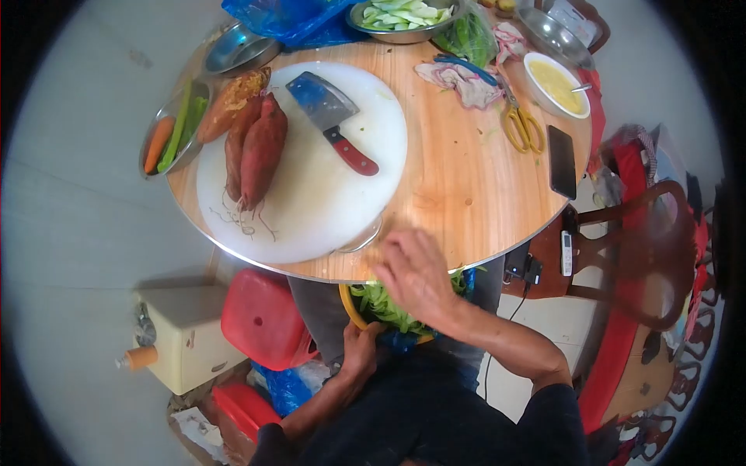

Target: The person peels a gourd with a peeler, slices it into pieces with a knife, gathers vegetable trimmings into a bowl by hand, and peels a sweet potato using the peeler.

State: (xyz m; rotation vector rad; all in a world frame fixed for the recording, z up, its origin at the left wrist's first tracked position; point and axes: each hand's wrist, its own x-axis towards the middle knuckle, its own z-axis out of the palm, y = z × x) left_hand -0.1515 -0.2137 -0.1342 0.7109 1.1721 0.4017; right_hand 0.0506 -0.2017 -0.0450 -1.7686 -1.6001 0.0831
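My left hand (361, 351) holds the rim of a yellow basin (349, 309) below the table edge. Green peelings (381, 304) fill the basin. Above it, at the table's front edge, my right hand (414, 273) is blurred with its fingers curled; whether anything is between them cannot be made out. On the round white cutting board (311, 210) lie a cleaver (322, 101) with a red handle and several reddish sweet potatoes (263, 151). The board's metal ring handle (364, 239) is just left of my right hand.
Around the wooden table (443, 179) stand a bowl of sliced greens (404, 15), a white bowl (556, 84), yellow-handled scissors (522, 128), a phone (562, 163) and a dish (190, 144) with a carrot. A red stool (260, 318) is at lower left; a chair (668, 256) is right.
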